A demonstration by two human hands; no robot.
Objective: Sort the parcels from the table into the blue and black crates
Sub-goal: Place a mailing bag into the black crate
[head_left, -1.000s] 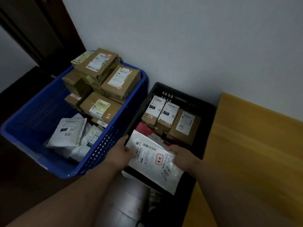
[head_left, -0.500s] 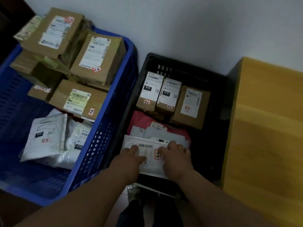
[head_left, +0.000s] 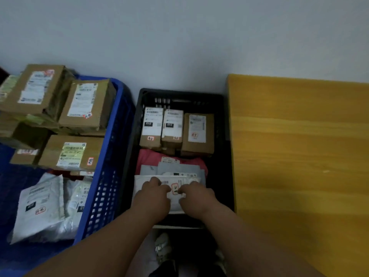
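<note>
White mailer [head_left: 175,193]: laid in black crate [head_left: 179,95], near end, atop grey bags. Pressed by L hand [head_left: 152,196] & R hand [head_left: 196,198], fingers curled; grip can't be told. Blue crate [head_left: 111,156] is set left of black crate.

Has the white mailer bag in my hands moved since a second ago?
Yes. The white mailer bag went down from above the black crate rim onto the soft parcels inside, both hands pressing on it.

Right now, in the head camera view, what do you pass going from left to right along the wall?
Blue crate stacked with brown boxes → black crate, where both hands press a white mailer → yellow wooden table.
</note>
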